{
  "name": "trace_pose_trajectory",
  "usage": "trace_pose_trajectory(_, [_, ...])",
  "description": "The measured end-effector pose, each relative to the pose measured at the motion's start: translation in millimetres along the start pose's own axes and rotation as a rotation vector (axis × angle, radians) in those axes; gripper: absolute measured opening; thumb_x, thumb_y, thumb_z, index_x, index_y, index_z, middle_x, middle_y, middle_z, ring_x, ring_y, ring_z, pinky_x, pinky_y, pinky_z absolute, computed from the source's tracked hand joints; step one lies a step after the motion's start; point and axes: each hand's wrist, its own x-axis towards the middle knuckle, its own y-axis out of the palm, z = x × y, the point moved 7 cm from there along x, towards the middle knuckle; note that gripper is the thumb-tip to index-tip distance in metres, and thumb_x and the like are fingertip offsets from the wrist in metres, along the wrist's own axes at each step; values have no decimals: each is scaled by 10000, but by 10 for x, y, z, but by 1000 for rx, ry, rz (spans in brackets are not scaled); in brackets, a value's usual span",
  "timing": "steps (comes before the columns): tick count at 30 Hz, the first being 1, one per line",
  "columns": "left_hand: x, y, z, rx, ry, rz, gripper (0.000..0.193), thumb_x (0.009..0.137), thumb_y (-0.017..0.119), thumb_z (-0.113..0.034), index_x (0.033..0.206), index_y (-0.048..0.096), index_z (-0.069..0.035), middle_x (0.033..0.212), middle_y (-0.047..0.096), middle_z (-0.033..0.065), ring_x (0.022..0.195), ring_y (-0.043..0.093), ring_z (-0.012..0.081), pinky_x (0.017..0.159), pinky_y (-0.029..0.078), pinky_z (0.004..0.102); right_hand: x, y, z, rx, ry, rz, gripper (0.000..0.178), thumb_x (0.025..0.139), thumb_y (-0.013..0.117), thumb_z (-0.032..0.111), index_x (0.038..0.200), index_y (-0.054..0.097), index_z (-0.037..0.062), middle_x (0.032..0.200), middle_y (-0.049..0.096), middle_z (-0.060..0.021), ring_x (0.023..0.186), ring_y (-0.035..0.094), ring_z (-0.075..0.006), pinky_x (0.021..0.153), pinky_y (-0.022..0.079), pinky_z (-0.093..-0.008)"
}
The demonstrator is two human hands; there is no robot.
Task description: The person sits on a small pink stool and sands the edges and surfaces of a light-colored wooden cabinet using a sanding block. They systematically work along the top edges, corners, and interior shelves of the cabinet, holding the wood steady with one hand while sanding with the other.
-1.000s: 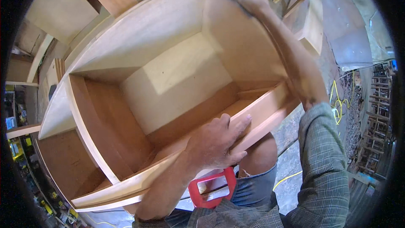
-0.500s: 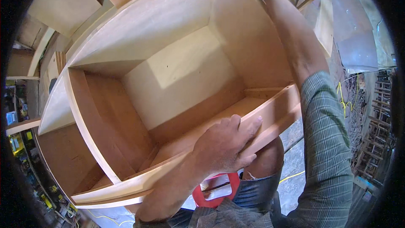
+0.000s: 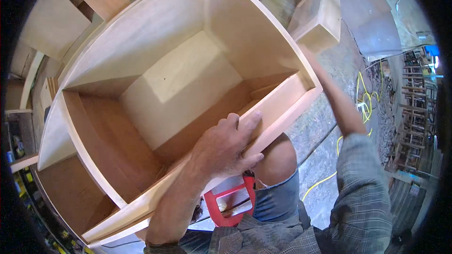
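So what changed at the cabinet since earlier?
Right hand drew back from the far end of the right panel, toward the person; it's hidden now, only the right forearm shows. Its block is out of sight. Left hand stays on the front rail.

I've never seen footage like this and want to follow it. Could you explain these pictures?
There is no machine here, only a person working bare-handed. The pictures come from a wide fisheye camera on the person's head, looking down, so straight edges bend. Filling the middle is an open cabinet of pale and reddish-brown wood. The left hand rests on the long, pale wooden rail along the cabinet's near edge. The right forearm runs behind the cabinet, so the right hand and anything in it are hidden. A red, angular frame shows below the left hand, and a yellow cord lies on the grey floor.
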Motion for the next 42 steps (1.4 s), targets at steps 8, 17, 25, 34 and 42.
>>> trace_pose_trajectory(8, [60, 54, -58, 37, -85, 38, 791, 675, 737, -382, 1355, 406, -147, 977, 500, 153, 889, 572, 334, 742, 497, 426, -2313, -240, -1349, 379, 840, -85, 658, 818, 576, 550, 1129, 594, -30, 1055, 633, -177, 945, 597, -211, 823, 452, -334])
trace_pose_trajectory(17, [82, 141, -340, 352, -272, 3, 856, 691, 729, -367, 1414, 343, -119, 1125, 511, 181, 1013, 529, 352, 854, 433, 469, -1327, -415, 117, 455, 259, -253, 791, 664, 744, 542, 1165, 550, -38, 1044, 635, -178, 966, 616, -245, 854, 478, -348])
trace_pose_trajectory(25, [248, 309, -465, 458, -224, -166, 800, 807, 612, -490, 1408, 337, -39, 1156, 489, 219, 1066, 470, 370, 927, 350, 466, -735, -489, 80, 539, 243, -259, 846, 577, 742, 572, 1147, 559, -25, 1065, 633, -222, 989, 627, -308, 884, 470, -392])
trace_pose_trajectory(34, [219, 308, -436, 555, -307, -154, 774, 836, 569, -524, 1412, 337, -62, 1188, 468, 211, 1079, 466, 373, 916, 362, 476, -357, -459, 294, 593, 169, -192, 772, 623, 762, 514, 1126, 564, -37, 1049, 638, -199, 977, 622, -266, 866, 468, -339])
trace_pose_trajectory(42, [264, 277, -488, 513, -333, -129, 771, 828, 579, -509, 1411, 336, -65, 1199, 440, 216, 1054, 449, 367, 908, 354, 473, 1118, -499, 706, 354, 99, -357, 894, 600, 703, 621, 1139, 559, -77, 1097, 619, -248, 1053, 599, -334, 922, 438, -412])
